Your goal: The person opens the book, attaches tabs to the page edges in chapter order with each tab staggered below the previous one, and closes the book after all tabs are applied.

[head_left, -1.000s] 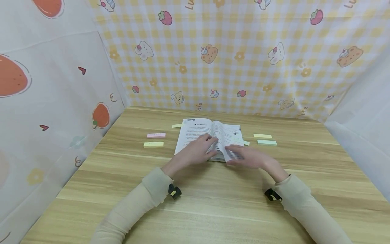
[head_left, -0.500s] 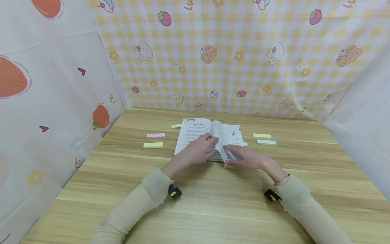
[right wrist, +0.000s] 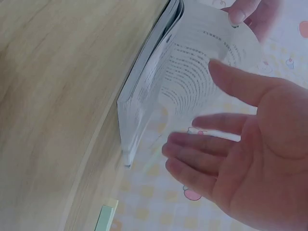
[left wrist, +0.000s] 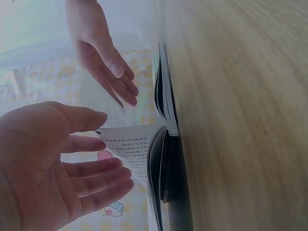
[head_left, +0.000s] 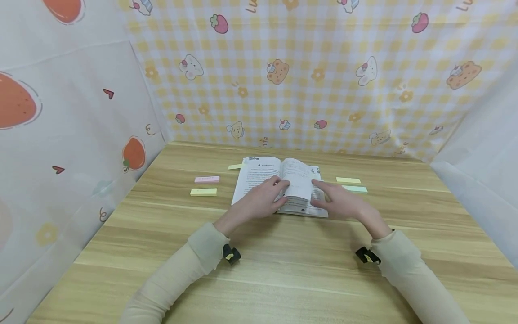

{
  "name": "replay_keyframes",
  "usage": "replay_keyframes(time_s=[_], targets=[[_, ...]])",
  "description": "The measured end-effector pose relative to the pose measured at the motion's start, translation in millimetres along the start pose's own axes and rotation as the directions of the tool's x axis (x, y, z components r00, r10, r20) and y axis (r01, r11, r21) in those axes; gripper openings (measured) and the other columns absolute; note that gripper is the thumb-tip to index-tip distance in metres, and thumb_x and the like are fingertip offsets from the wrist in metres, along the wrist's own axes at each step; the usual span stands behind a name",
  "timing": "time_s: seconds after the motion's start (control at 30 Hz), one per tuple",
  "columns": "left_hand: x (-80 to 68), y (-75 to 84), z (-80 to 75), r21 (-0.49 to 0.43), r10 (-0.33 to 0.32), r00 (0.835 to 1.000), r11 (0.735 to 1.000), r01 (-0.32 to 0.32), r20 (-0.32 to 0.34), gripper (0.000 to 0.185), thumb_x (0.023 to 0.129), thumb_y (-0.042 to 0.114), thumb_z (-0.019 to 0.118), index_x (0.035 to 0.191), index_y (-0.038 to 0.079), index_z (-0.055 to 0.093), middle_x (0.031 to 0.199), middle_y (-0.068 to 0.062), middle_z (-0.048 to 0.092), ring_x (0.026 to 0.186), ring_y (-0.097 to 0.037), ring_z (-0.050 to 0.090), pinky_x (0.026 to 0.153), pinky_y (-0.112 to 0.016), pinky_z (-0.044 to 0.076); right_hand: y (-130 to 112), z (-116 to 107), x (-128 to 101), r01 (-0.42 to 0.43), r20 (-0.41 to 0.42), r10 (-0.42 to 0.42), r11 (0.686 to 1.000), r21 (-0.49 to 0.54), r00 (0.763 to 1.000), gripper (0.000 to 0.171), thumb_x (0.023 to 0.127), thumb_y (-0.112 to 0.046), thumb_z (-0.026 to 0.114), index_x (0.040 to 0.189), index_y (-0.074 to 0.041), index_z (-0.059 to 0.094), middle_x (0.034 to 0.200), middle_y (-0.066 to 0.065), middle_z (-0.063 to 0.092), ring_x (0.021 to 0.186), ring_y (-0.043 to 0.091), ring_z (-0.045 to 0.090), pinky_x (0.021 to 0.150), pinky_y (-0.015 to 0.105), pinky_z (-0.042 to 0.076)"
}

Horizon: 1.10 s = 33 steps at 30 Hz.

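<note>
A: Where do you have the book (head_left: 279,184) right now?

B: It lies open toward the far edge of the desk (head_left: 283,270), about midway between the left and right sides. Your left hand (head_left: 261,201) rests on the left page with its fingers nearly straight. Your right hand (head_left: 341,202) is spread flat over the right page, and 1 leaf (head_left: 297,182) arches up between the 2 hands.

A: Are you gripping that leaf?

B: I judge not. The right wrist view shows your right palm open and its fingers (right wrist: 202,159) extended close to the bowed paper (right wrist: 192,82), pinching nothing. The left wrist view shows the left fingers (left wrist: 96,178) loose beside the curling page (left wrist: 130,149).

A: So how far along are you?

B: The book is opened well in, and this page looks mid-turn, not yet pressed flat. The sticky note pads sit untouched: 1 pink (head_left: 207,179) and 1 yellow (head_left: 203,192) to the left of the book, 1 yellow (head_left: 348,180) and 1 green (head_left: 355,189) to its right. A yellow tab (head_left: 234,167) pokes out at the book's far left corner.
</note>
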State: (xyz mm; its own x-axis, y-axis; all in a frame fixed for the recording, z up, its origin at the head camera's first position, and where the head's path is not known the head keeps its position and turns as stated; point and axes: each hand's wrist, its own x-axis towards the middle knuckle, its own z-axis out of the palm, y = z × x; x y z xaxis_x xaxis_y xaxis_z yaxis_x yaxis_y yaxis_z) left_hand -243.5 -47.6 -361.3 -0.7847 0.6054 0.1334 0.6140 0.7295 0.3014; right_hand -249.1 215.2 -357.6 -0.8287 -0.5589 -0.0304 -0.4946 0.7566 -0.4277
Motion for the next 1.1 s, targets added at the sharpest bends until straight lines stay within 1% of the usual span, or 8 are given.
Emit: replay_keyframes(time_s=[0.1,0.23,0.33,0.5,0.6,0.73,0.87,1.1], targets=[[0.3,-0.3,0.4,0.001,-0.007,1.000,1.000,0.007,0.008,0.048,0.104,0.027,0.058,0.147,0.010,0.048,0.134,-0.013,0.054,0.116,-0.024,0.057,0.092,-0.040,0.053,-1.6,-1.9,0.4,-0.023,-0.008,0.023,1.000,-0.015,1.000,0.073,0.103,-0.036,0.058,0.151,0.013,0.031,0.152,0.033,0.036,0.141,0.048,0.034,0.114,0.060,0.030],[0.1,-0.6,1.3,0.004,-0.012,1.000,1.000,0.012,0.009,0.050,0.104,0.028,0.058,0.149,0.010,0.046,0.135,-0.014,0.054,0.116,-0.024,0.057,0.091,-0.039,0.054,-6.9,-3.5,1.1,-0.048,-0.015,0.048,0.999,0.000,0.999,0.074,0.105,-0.039,0.054,0.149,0.016,0.031,0.152,0.033,0.036,0.141,0.048,0.035,0.113,0.060,0.030],[0.5,-0.8,2.2,0.009,-0.017,1.000,1.000,0.017,0.007,0.051,0.104,0.028,0.057,0.150,0.010,0.045,0.136,-0.015,0.054,0.116,-0.024,0.057,0.092,-0.040,0.054,-11.6,-3.4,1.5,-0.039,-0.026,0.039,0.999,0.030,0.999,0.070,0.106,-0.039,0.053,0.151,0.012,0.033,0.151,0.030,0.040,0.139,0.045,0.040,0.111,0.059,0.034],[0.5,0.2,2.7,0.009,-0.024,1.000,1.000,0.024,0.015,0.051,0.105,0.029,0.056,0.150,0.010,0.043,0.135,-0.015,0.054,0.116,-0.025,0.057,0.093,-0.041,0.053,-14.6,1.2,3.2,0.056,-0.058,-0.052,0.996,0.067,0.997,0.055,0.105,-0.032,0.055,0.151,-0.003,0.043,0.144,0.021,0.054,0.134,0.038,0.049,0.108,0.058,0.040],[0.1,0.5,3.0,0.009,-0.021,1.000,1.000,0.021,0.013,0.052,0.105,0.030,0.055,0.151,0.009,0.042,0.136,-0.015,0.054,0.118,-0.025,0.056,0.094,-0.041,0.053,-15.3,5.1,4.4,0.099,-0.085,-0.094,0.993,0.061,0.992,0.051,0.105,-0.032,0.057,0.148,-0.007,0.046,0.138,0.022,0.058,0.129,0.040,0.053,0.105,0.058,0.043],[-0.1,0.0,3.0,0.005,-0.016,1.000,1.000,0.016,-0.004,0.054,0.105,0.031,0.055,0.152,0.008,0.040,0.136,-0.016,0.054,0.115,-0.025,0.058,0.090,-0.040,0.054,-18.4,9.3,6.4,0.140,-0.115,-0.134,0.989,0.050,0.984,0.054,0.104,-0.032,0.058,0.150,-0.009,0.042,0.137,0.023,0.059,0.127,0.043,0.055,0.103,0.058,0.045],[0.6,-0.2,2.5,-0.005,-0.014,1.000,1.000,0.014,-0.012,0.055,0.105,0.031,0.055,0.153,0.008,0.039,0.133,-0.015,0.055,0.108,-0.022,0.059,0.084,-0.038,0.055,-24.2,12.7,6.7,0.152,-0.124,-0.147,0.988,0.029,0.981,0.061,0.104,-0.032,0.058,0.156,-0.009,0.035,0.143,0.020,0.055,0.130,0.040,0.054,0.104,0.057,0.044],[2.2,0.8,2.3,-0.014,0.002,1.000,1.000,-0.002,-0.018,0.059,0.105,0.032,0.054,0.154,0.004,0.036,0.135,-0.017,0.055,0.114,-0.026,0.060,0.089,-0.042,0.056,-28.6,20.0,7.6,0.141,-0.114,-0.135,0.989,0.040,0.984,0.068,0.104,-0.034,0.059,0.159,-0.007,0.030,0.152,0.019,0.044,0.137,0.036,0.046,0.110,0.054,0.039]])
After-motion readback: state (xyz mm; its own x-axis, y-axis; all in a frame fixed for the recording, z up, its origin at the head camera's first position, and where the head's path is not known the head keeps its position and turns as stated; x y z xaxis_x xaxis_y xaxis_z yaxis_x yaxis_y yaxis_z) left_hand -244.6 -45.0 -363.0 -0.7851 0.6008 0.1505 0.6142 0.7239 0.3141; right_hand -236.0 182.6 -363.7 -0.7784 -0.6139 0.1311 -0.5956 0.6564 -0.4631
